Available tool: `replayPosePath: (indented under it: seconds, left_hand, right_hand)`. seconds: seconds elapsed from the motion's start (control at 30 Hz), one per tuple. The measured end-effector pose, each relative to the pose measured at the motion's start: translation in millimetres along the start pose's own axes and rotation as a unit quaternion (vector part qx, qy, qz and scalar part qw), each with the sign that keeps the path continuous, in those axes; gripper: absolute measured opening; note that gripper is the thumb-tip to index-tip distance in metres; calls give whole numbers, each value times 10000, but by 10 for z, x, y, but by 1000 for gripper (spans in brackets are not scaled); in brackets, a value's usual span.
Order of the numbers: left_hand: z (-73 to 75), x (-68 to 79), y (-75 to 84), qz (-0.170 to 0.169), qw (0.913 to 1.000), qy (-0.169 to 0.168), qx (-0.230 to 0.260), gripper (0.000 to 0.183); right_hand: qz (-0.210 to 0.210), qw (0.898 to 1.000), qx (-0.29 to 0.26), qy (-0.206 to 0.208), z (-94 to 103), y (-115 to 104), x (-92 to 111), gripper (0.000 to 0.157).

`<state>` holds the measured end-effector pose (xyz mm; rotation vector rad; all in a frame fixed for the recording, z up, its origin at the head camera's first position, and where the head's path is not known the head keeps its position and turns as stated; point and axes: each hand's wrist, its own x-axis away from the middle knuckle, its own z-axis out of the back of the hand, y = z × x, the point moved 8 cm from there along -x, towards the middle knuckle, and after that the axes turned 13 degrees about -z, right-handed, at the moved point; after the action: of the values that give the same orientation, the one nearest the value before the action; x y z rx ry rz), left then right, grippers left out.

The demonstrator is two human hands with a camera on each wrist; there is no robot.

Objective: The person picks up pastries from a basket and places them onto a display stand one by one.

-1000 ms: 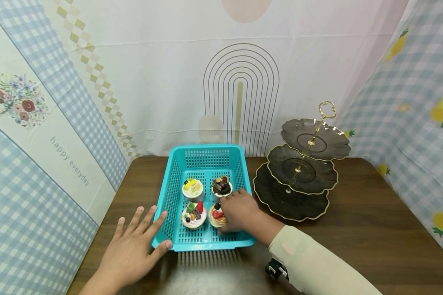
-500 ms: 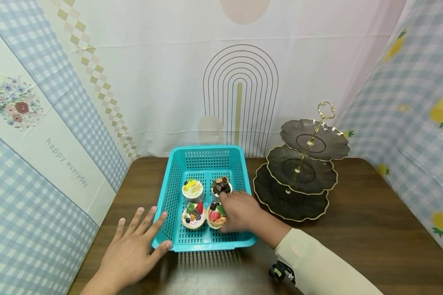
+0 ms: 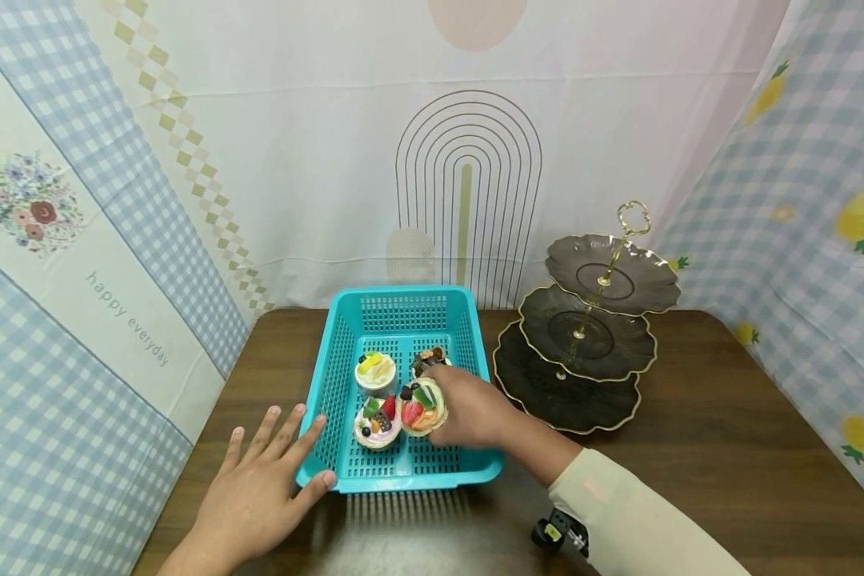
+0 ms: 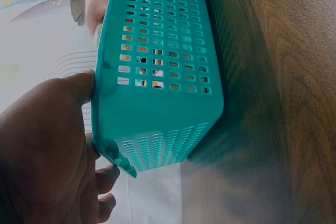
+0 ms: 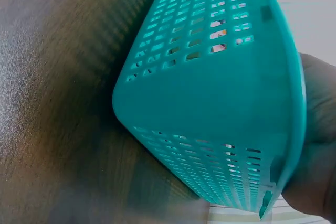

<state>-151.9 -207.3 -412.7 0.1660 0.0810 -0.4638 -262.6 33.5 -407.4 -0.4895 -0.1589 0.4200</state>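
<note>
My right hand [image 3: 473,410] holds a fruit-topped cupcake [image 3: 422,408] just above the floor of the turquoise basket [image 3: 399,484]. The cupcake's strawberry and green topping tilts toward the head camera; its base is mostly hidden by the hand. Three more cupcakes stand in the basket: one with yellow fruit [image 3: 375,370], one with a strawberry and chocolate piece [image 3: 377,426], and a chocolate-topped one [image 3: 425,359] partly behind my right hand. My left hand [image 3: 252,488] rests at the basket's near left corner, fingers spread straight, and its thumb touches the rim [image 4: 96,103] in the left wrist view.
A three-tier dark cake stand [image 3: 583,332] with gold edges and a gold handle stands right of the basket on the brown wooden table [image 3: 720,448]. Patterned cloth [image 3: 317,176] hangs behind the table and along both sides.
My right hand has taken hold of the fruit-topped cupcake and raised it slightly, tilting its top toward the camera. The left hand and basket have stayed in place.
</note>
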Motion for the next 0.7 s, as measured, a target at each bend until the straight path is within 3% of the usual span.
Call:
replayPosePath:
  seconds: [0.2, 0.43, 0.7]
  left_hand:
    - [-21, 4, -3, 24, 9999, -38, 109, 77]
    - [-16, 1, -15, 49, 9999, -91, 84, 78]
    - [3, -4, -3, 21, 10000, -57, 48, 78]
  right_hand:
    - [14, 9963, -857, 71, 121, 42, 93, 76]
    - [-648, 9861, -1497, 324, 279, 207, 231, 93]
    - [-816, 9745, -2054, 401, 447, 380, 369, 77]
